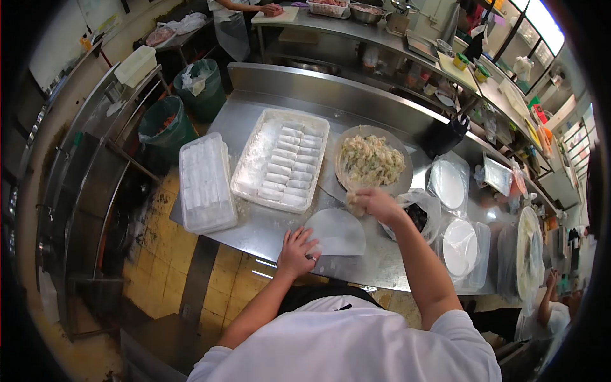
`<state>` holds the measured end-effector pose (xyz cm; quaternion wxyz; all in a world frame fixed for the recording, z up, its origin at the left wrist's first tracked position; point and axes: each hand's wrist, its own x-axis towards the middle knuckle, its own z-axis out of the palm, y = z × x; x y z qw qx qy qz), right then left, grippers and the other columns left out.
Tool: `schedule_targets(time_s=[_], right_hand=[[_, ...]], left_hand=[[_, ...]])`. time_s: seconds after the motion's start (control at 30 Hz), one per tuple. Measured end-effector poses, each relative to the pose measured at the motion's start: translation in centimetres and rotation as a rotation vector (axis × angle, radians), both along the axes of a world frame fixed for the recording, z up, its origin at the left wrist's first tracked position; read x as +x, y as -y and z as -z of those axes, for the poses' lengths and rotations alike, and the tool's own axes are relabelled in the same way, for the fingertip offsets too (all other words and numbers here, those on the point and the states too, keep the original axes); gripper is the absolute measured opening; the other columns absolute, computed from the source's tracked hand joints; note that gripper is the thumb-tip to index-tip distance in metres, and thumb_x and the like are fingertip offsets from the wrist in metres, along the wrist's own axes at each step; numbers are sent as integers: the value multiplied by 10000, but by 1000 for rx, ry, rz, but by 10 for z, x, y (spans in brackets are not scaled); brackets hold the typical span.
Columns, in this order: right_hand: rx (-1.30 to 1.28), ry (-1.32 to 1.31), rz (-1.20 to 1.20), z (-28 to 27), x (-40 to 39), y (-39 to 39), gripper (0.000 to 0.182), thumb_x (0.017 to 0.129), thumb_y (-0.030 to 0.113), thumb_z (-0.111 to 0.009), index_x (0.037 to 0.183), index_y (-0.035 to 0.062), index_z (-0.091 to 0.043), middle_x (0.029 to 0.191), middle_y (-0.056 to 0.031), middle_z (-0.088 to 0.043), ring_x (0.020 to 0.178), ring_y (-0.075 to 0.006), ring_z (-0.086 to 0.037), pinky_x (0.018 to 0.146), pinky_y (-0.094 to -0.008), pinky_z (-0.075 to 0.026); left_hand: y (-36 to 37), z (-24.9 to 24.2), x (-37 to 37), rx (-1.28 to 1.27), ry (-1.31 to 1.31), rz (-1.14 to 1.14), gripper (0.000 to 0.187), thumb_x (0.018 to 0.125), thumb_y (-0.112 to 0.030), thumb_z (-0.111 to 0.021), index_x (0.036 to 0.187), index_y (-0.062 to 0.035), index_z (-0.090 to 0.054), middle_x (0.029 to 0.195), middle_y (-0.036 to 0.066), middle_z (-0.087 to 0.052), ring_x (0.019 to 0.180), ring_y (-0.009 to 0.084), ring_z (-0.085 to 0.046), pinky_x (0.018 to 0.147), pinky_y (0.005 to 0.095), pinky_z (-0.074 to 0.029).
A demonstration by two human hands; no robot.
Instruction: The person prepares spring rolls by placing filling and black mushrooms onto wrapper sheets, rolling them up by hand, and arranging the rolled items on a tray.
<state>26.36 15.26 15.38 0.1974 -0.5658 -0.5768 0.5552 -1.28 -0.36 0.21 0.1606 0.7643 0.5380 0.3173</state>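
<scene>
My left hand [297, 254] rests with its fingers spread on the left edge of a thin white round wrapper [336, 232], which lies near the table's front edge. Over the wrapper's far right side, my right hand [369, 202] is closed round a clump of filling [354, 202]. Just beyond it stands a wide round bowl [408, 167] with a heap of chopped mixed filling [372, 160]. Left of the bowl, a white tray [239, 184] dusted with powder holds two rows of white rolls [296, 159].
A lidded container [208, 181] stands far left on the steel table [248, 239]. Right of the bowl are a plastic bag [429, 200] and bagged white discs [449, 184]. Green bins [202, 89] stand beyond the left edge. Co-workers are at the back [232, 32] and lower right [550, 315].
</scene>
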Motion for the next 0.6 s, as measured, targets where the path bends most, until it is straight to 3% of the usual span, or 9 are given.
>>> schedule_targets(time_s=[0.07,0.13,0.2,0.23,0.37,0.47,0.6], right_hand=[[43,92,-140,-1,-15,33,281,1006,208,-712,1140,-17,-813,923,-90,-803,785,-183,-689,749,-368,-566],[175,277,-332,8,-33,59,269,993,207,-722,1154,15,-820,951,-165,-811,796,-260,-731,807,-418,-591],[531,225,-370,58,-42,87,231,947,180,-748,1114,40,-824,957,-209,-788,837,-354,-755,850,-480,-603],[541,265,-415,75,-49,97,218,888,155,-776,1077,58,-822,1021,-172,-779,959,-396,-734,900,-485,-597],[723,419,-484,116,-52,125,214,845,126,-784,1056,87,-786,1117,-126,-692,1100,-352,-652,967,-453,-564],[818,458,-341,97,-49,135,223,851,116,-775,1071,79,-783,1112,-138,-698,1098,-357,-652,975,-463,-563],[610,432,-342,112,-28,134,256,855,111,-758,1103,69,-805,1106,-176,-711,1061,-396,-681,965,-496,-573]], left_hand=[[0,-2,-1,-28,-1,9,426,818,-328,-861,1214,-180,-809,1506,96,-658,1461,367,-539,1267,633,-320],[-2,0,-1,-39,-17,4,447,817,-341,-870,1229,-182,-805,1509,93,-661,1471,367,-540,1274,618,-319],[-2,-2,-1,-62,-13,6,460,818,-340,-873,1243,-178,-800,1520,90,-653,1483,365,-527,1283,611,-309],[-2,-3,-1,-73,-11,7,467,818,-339,-875,1250,-177,-798,1526,88,-650,1489,364,-521,1287,608,-304],[-4,-4,-3,-92,7,22,466,810,-299,-871,1250,-166,-789,1543,89,-631,1496,365,-503,1285,624,-292],[-1,-3,-4,-100,7,31,462,815,-289,-866,1252,-163,-787,1555,86,-622,1508,356,-491,1289,622,-287],[-2,-7,-3,-119,2,32,458,819,-292,-862,1251,-162,-786,1555,88,-621,1513,354,-486,1291,620,-285]])
